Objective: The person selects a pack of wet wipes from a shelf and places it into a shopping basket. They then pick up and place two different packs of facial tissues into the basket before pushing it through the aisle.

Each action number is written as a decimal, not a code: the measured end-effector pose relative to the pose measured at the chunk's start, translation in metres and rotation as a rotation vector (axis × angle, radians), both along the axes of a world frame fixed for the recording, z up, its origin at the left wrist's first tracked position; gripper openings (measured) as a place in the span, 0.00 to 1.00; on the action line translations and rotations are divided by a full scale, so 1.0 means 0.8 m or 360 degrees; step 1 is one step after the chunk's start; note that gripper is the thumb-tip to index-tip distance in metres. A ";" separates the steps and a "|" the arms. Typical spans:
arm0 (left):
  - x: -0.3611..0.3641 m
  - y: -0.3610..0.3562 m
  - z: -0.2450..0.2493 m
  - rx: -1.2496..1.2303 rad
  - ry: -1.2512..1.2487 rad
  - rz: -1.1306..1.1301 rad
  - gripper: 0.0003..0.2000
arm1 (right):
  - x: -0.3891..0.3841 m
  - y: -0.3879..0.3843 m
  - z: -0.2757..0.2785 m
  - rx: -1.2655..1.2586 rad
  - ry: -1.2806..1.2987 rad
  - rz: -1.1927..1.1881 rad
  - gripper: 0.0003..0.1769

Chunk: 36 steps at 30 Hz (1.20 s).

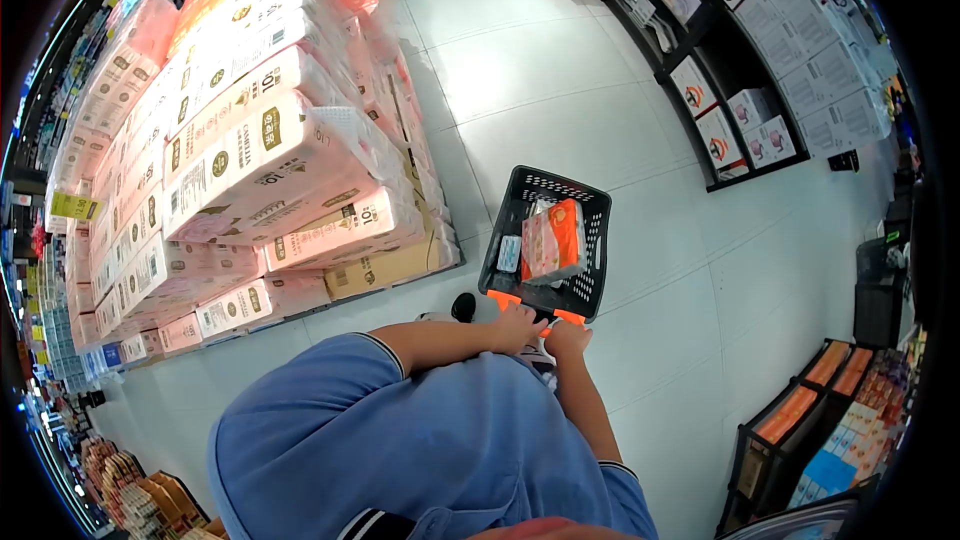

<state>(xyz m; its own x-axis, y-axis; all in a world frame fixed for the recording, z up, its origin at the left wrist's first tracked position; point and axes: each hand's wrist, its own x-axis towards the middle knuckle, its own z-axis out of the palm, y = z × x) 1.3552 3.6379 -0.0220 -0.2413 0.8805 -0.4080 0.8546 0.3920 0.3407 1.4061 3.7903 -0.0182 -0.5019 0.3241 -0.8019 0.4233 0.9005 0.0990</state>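
A black shopping basket with perforated sides hangs in front of my body, its orange-marked handle turned toward me. My left hand is closed around the handle's left part, and my right hand grips it just to the right. Inside the basket lies an orange and pink package. A small white and blue pack sits beside it on the left. Part of another item behind the package is hidden.
On the left, a large stack of pink tissue packs rises beside the basket. Black shelving with boxed goods stands at the upper right. Another shelf unit is at the lower right. Tiled floor runs between them.
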 end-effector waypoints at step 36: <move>-0.322 0.184 0.043 -0.0437 -0.0022 0.1032 0.41 | -0.402 0.212 -0.028 -0.0757 0.0545 0.0599 0.19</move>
